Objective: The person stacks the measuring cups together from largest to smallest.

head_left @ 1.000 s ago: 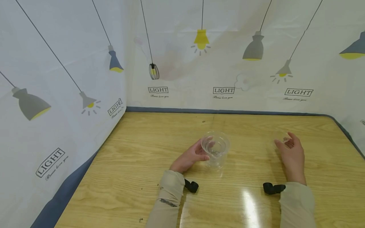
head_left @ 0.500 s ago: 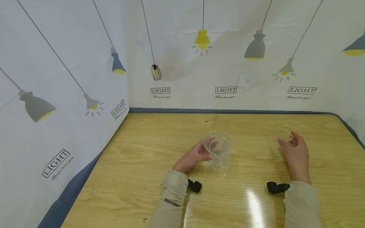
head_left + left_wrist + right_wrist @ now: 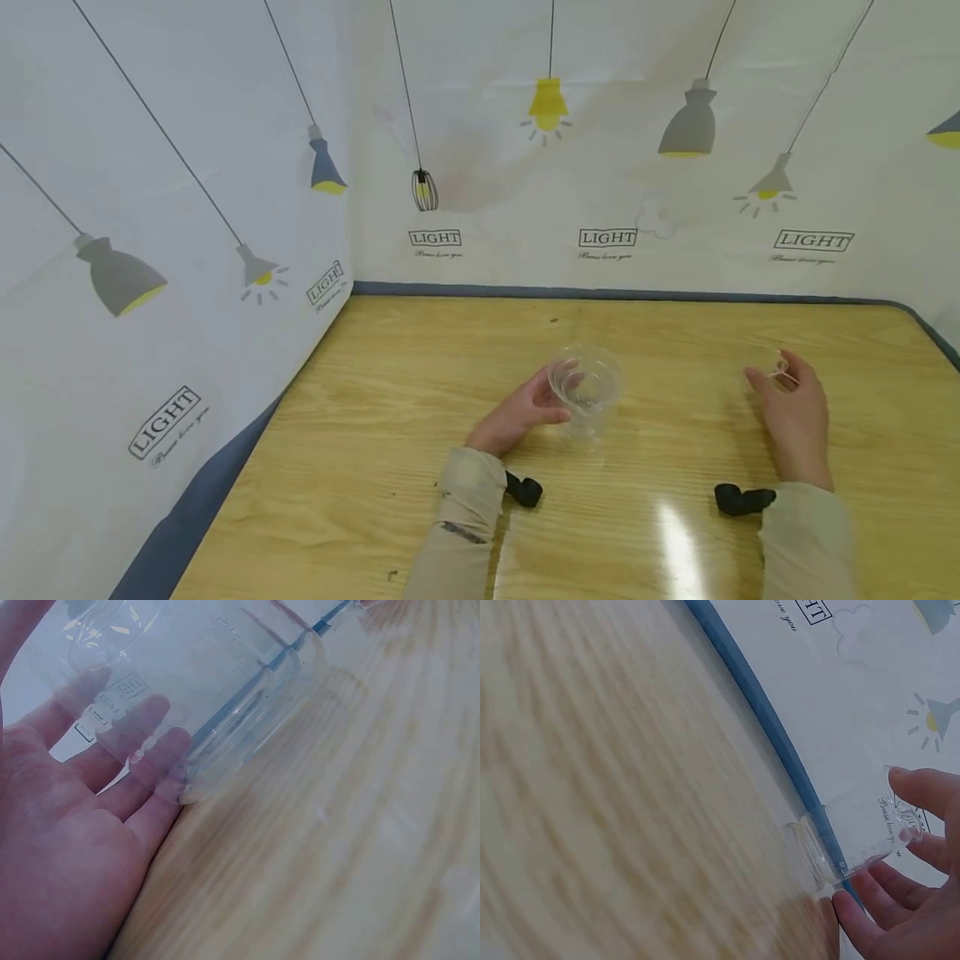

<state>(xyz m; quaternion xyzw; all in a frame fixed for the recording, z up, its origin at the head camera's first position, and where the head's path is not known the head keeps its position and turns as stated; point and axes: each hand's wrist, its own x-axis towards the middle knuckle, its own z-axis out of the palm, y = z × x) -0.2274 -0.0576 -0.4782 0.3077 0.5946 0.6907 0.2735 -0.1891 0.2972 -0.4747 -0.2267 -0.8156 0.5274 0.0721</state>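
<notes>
A clear plastic cup [image 3: 585, 392] with a wide flared rim stands near the middle of the table. My left hand [image 3: 517, 412] grips it from the left, thumb at the near side and fingers behind the clear wall. In the left wrist view, my fingers show through the see-through cup [image 3: 240, 697], which bears faint markings. On the right, my right hand [image 3: 795, 408] holds a smaller clear measuring cup [image 3: 855, 832] by its side, thumb at the rim. This one has graduation marks on its wall and a wider foot close over the tabletop. In the head view it is barely visible.
The wooden table [image 3: 420, 350] is bordered at the back and left by a white fabric screen [image 3: 495, 183] printed with lamps. Black wrist mounts [image 3: 525, 490] project inward from both sleeves. A bright reflection lies on the front part of the tabletop.
The head view has turned a little left, so everything appears farther right. Both hands keep their holds and their places over the table.
</notes>
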